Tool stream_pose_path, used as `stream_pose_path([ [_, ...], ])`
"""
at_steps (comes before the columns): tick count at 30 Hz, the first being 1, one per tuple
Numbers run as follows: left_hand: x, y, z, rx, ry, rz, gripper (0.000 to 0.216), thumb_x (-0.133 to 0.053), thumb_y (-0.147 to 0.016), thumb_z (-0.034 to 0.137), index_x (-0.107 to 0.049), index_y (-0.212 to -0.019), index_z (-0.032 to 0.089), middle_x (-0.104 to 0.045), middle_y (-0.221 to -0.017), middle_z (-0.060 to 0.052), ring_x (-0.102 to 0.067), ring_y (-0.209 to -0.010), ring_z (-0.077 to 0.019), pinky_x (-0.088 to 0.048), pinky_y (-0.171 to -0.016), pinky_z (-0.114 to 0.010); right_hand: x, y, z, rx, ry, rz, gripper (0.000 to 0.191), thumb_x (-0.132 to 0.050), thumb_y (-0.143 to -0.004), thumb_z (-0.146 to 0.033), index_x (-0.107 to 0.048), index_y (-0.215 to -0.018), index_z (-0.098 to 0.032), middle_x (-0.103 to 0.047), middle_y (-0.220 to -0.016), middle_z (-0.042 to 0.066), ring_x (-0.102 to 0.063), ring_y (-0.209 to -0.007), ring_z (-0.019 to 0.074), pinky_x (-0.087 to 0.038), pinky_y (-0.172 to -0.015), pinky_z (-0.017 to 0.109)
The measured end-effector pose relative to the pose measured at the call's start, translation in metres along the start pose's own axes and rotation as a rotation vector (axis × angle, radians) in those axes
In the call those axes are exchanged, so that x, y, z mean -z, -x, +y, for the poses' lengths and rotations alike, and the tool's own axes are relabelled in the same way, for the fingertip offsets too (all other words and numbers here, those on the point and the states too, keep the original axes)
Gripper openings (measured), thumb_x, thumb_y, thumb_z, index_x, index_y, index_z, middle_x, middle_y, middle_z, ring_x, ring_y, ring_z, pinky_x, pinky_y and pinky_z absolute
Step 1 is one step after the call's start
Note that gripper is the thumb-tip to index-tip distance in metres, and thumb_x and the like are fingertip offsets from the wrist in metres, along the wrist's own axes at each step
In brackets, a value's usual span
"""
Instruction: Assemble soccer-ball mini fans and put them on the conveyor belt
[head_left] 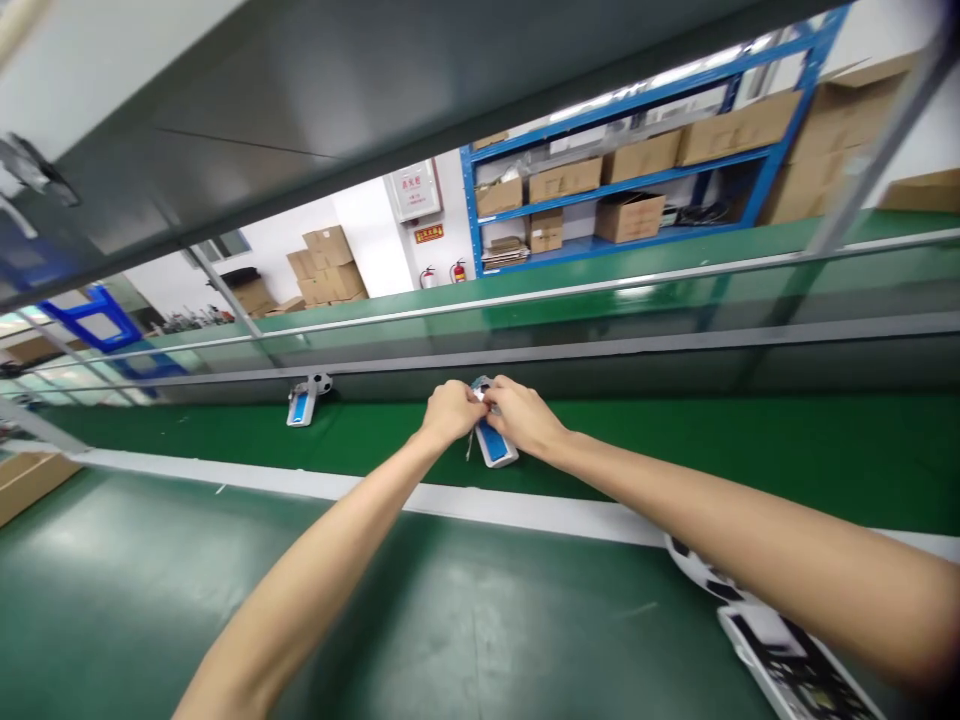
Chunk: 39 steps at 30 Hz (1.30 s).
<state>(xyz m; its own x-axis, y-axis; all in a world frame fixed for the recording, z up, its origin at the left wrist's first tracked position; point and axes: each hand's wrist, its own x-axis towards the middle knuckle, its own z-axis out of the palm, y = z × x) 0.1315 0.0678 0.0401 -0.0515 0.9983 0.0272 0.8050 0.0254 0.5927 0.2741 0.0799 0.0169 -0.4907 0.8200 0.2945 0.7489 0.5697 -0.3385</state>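
My left hand (452,408) and my right hand (523,414) meet over the green belt, fingers closed on the upper end of a white casing with a blue insert (495,445). A thin wire hangs from its left side. My fingers hide most of the top of this casing. Farther left on the belt lies a similar white casing with a blue insert (301,406), with a black-and-white football-patterned piece (322,383) beside it. Under my right forearm, a larger open white casing with dark inner parts (795,660) rests on the near green surface, partly hidden.
A white rail (300,482) separates the near table (420,620) from the green belt (675,440). A grey shelf (337,90) hangs low overhead. Behind the belt stand metal bars and a blue rack (471,215) with cardboard boxes. A cardboard box (34,482) sits at the left edge.
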Motion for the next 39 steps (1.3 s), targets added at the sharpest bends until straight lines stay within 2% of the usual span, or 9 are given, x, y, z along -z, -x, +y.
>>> stream_pose_path([
  [3,0.003,0.001,0.001,-0.001,-0.109,0.083,0.01,-0.064,-0.074,0.024,-0.07,-0.076,0.016,-0.073,-0.088,-0.015,-0.069,-0.098,-0.0312,-0.053,-0.086,-0.037,-0.004,-0.006,-0.005,0.032,-0.003,0.002,0.016,-0.051,-0.088,-0.014,-0.066,-0.082,-0.016,-0.062,-0.102,0.011,-0.064,-0.087,0.023,-0.039,-0.071,0.029],
  [9,0.017,0.001,-0.004,0.01,-0.148,0.075,0.008,-0.064,-0.072,0.02,-0.07,-0.069,0.017,-0.074,-0.084,-0.014,-0.07,-0.095,-0.0304,-0.052,-0.087,-0.037,-0.015,-0.023,-0.012,0.103,-0.019,-0.01,0.016,-0.052,-0.086,-0.011,-0.065,-0.078,-0.015,-0.065,-0.095,0.012,-0.064,-0.088,0.0252,-0.039,-0.07,0.03],
  [11,0.024,0.0,-0.008,0.04,-0.112,0.059,0.006,-0.066,-0.07,0.02,-0.07,-0.067,0.016,-0.073,-0.077,-0.012,-0.07,-0.089,-0.0284,-0.054,-0.084,-0.035,-0.016,-0.027,-0.015,0.135,-0.027,-0.021,0.016,-0.053,-0.085,-0.011,-0.065,-0.076,-0.016,-0.065,-0.094,0.011,-0.064,-0.089,0.0249,-0.04,-0.07,0.03],
  [15,0.037,-0.007,-0.02,0.137,0.015,-0.016,0.006,-0.069,-0.066,0.02,-0.07,-0.067,0.014,-0.07,-0.068,-0.007,-0.07,-0.066,-0.0215,-0.058,-0.066,-0.03,-0.017,-0.033,-0.022,0.184,-0.05,-0.029,0.016,-0.054,-0.087,-0.013,-0.066,-0.077,-0.016,-0.065,-0.096,0.01,-0.063,-0.089,0.0224,-0.04,-0.071,0.029],
  [17,0.043,-0.012,-0.027,0.185,0.087,-0.057,0.006,-0.069,-0.065,0.018,-0.069,-0.067,0.013,-0.069,-0.067,-0.006,-0.069,-0.062,-0.0188,-0.058,-0.061,-0.028,-0.02,-0.035,-0.025,0.191,-0.068,-0.025,0.016,-0.054,-0.088,-0.016,-0.067,-0.078,-0.017,-0.065,-0.097,0.008,-0.062,-0.089,0.0209,-0.04,-0.072,0.028],
  [21,0.052,-0.019,-0.04,0.276,0.191,-0.128,0.004,-0.067,-0.066,0.014,-0.065,-0.064,0.011,-0.069,-0.063,-0.006,-0.069,-0.061,-0.0169,-0.06,-0.063,-0.027,-0.028,-0.041,-0.031,0.182,-0.108,-0.017,0.016,-0.054,-0.089,-0.018,-0.067,-0.081,-0.018,-0.065,-0.1,0.007,-0.062,-0.091,0.0184,-0.04,-0.074,0.026],
  [25,0.06,-0.024,-0.045,0.324,0.211,-0.122,0.005,-0.067,-0.063,0.011,-0.063,-0.061,0.011,-0.068,-0.06,-0.006,-0.069,-0.059,-0.0174,-0.062,-0.064,-0.03,-0.035,-0.048,-0.038,0.158,-0.132,-0.01,0.014,-0.053,-0.09,-0.018,-0.067,-0.084,-0.018,-0.066,-0.101,0.008,-0.061,-0.092,0.0195,-0.039,-0.074,0.026],
  [33,0.07,-0.028,-0.058,0.335,0.208,-0.096,0.008,-0.066,-0.059,0.007,-0.06,-0.055,0.011,-0.066,-0.055,-0.004,-0.066,-0.054,-0.0158,-0.062,-0.063,-0.03,-0.046,-0.059,-0.05,0.166,-0.153,0.002,0.01,-0.055,-0.088,-0.019,-0.063,-0.083,-0.017,-0.069,-0.098,0.009,-0.063,-0.091,0.0225,-0.037,-0.071,0.028],
  [39,0.075,-0.027,-0.074,0.33,0.243,-0.068,0.012,-0.068,-0.06,0.008,-0.058,-0.056,0.012,-0.063,-0.053,-0.001,-0.064,-0.052,-0.013,-0.061,-0.063,-0.028,-0.053,-0.062,-0.061,0.195,-0.164,0.037,0.009,-0.055,-0.085,-0.014,-0.063,-0.081,-0.018,-0.067,-0.098,0.008,-0.062,-0.085,0.0207,-0.034,-0.067,0.029],
])
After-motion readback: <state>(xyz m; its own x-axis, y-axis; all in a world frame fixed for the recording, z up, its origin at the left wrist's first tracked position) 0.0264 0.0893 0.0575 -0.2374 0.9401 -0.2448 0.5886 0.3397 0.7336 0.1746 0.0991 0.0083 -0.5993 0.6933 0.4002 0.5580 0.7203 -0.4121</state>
